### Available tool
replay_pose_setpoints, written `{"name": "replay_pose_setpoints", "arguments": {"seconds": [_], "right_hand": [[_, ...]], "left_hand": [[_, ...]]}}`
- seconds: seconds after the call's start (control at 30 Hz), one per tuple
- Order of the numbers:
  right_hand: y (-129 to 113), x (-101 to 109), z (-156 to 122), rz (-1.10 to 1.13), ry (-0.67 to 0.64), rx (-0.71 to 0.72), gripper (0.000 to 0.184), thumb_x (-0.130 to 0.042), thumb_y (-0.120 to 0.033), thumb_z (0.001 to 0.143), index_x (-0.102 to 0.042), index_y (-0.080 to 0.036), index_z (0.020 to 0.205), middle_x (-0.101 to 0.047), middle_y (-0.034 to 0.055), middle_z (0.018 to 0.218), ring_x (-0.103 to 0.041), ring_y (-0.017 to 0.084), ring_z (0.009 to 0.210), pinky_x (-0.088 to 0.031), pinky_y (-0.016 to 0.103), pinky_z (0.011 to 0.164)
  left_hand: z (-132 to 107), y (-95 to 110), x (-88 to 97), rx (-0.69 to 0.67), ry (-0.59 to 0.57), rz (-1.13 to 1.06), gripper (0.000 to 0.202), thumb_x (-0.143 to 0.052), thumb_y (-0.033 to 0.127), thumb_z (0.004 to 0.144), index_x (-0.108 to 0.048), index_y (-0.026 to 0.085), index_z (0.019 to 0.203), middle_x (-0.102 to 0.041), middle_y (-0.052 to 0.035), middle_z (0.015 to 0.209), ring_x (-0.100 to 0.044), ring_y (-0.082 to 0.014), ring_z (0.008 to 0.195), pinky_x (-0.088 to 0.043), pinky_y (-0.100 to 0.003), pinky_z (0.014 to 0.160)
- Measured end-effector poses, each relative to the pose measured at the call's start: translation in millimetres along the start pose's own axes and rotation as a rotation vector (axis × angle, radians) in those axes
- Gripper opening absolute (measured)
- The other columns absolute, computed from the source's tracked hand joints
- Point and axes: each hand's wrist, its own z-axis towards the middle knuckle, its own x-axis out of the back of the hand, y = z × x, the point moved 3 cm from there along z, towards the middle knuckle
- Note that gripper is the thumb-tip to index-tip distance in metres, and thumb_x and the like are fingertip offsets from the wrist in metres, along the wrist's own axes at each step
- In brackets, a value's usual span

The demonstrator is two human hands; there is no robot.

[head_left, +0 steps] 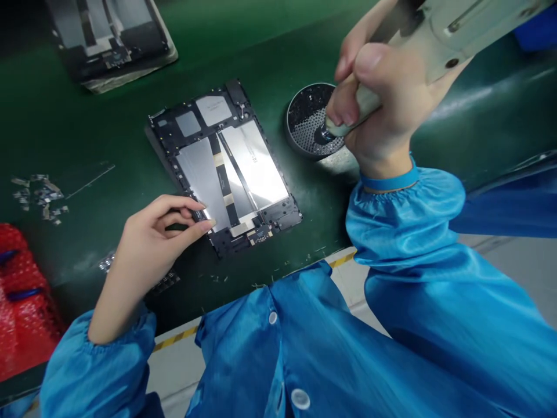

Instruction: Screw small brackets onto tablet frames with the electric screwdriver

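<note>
An opened tablet (270,168) lies on the green bench, with its silver battery panels, black flex cables and small circuit boards exposed. My left hand (159,232) grips its lower left edge, thumb and index finger on the frame. My right hand (387,98) is wrapped round a pale electric screwdriver (452,40), tilted down to the left. The screwdriver's tip reaches into a round black dish (290,130) with a perforated metal plate. Small dark bits, likely screws, lie along the dish's far side. The dish stands just right of the tablet.
Another opened tablet (126,58) lies at the far left. Small loose parts (43,194) sit on the left of the green mat (243,52). Red bubble wrap (26,307) fills the lower left corner. Yellow-black tape (176,338) marks the bench's front edge.
</note>
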Motion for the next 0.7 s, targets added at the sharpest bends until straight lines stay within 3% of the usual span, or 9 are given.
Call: {"name": "replay_pose_setpoints", "arguments": {"seconds": [0.13, 0.3, 0.4, 0.53, 0.63, 0.7], "right_hand": [[-6.3, 0.2, -4.0, -0.06, -0.025, -0.059, 0.065, -0.062, -0.062, 0.096, -0.039, -0.012, 0.131, -0.052, -0.006, 0.095, -0.046, -0.016, 0.065, -0.033, -0.004, 0.06], [-10.2, -1.9, -4.1, -0.071, -0.027, -0.119, 0.066, -0.061, -0.061, 0.094, -0.041, -0.011, 0.132, -0.051, -0.0064, 0.096, -0.048, -0.016, 0.065, -0.042, -0.005, 0.067], [-8.7, -4.0, -4.5, -0.03, -0.031, -0.115, 0.062, -0.06, -0.058, 0.096, -0.041, -0.01, 0.131, -0.051, -0.0068, 0.094, -0.044, -0.018, 0.064, -0.047, -0.004, 0.07], [-8.6, -6.0, -6.0, 0.039, -0.001, -0.056, 0.054, -0.062, -0.045, 0.1, -0.033, -0.013, 0.131, -0.053, -0.0059, 0.102, -0.048, -0.013, 0.065, -0.043, 0.001, 0.061], [-8.7, -7.3, -5.4, 0.051, -0.013, -0.061, 0.054, -0.065, -0.04, 0.099, -0.03, -0.013, 0.129, -0.054, -0.0062, 0.1, -0.05, -0.008, 0.065, -0.042, 0.005, 0.058], [-11.0, -8.5, -3.2, 0.034, -0.038, -0.102, 0.061, -0.069, -0.044, 0.097, -0.031, -0.012, 0.131, -0.054, -0.005, 0.095, -0.055, -0.005, 0.07, -0.042, 0.008, 0.056]], "left_hand": [[-2.3, -1.1, -3.0, -0.006, 0.011, -0.037, 0.032, -0.103, 0.044, 0.073, -0.089, 0.047, 0.102, -0.079, 0.0033, 0.11, -0.07, -0.0318, 0.091, -0.07, -0.054, 0.068], [-2.3, -0.4, -4.5, 0.005, 0.038, -0.041, 0.03, -0.102, 0.045, 0.073, -0.089, 0.049, 0.099, -0.079, 0.0039, 0.108, -0.07, -0.0317, 0.09, -0.07, -0.057, 0.069], [-1.9, -0.3, -4.9, -0.01, 0.038, -0.047, 0.032, -0.103, 0.042, 0.073, -0.089, 0.045, 0.102, -0.079, 0.0024, 0.108, -0.071, -0.0284, 0.088, -0.07, -0.047, 0.065], [-1.0, -0.3, -4.0, -0.009, 0.045, -0.043, 0.031, -0.104, 0.035, 0.077, -0.089, 0.031, 0.103, -0.079, -0.0045, 0.102, -0.072, -0.0207, 0.084, -0.064, -0.028, 0.059], [2.2, -2.2, -2.6, -0.017, 0.022, -0.046, 0.032, -0.104, 0.033, 0.078, -0.088, 0.028, 0.105, -0.078, -0.0059, 0.1, -0.073, -0.02, 0.084, -0.062, -0.024, 0.059], [5.9, -3.8, -2.2, -0.035, 0.0, -0.036, 0.032, -0.104, 0.032, 0.077, -0.088, 0.027, 0.104, -0.078, -0.0056, 0.099, -0.073, -0.0195, 0.082, -0.063, -0.025, 0.062]]}}
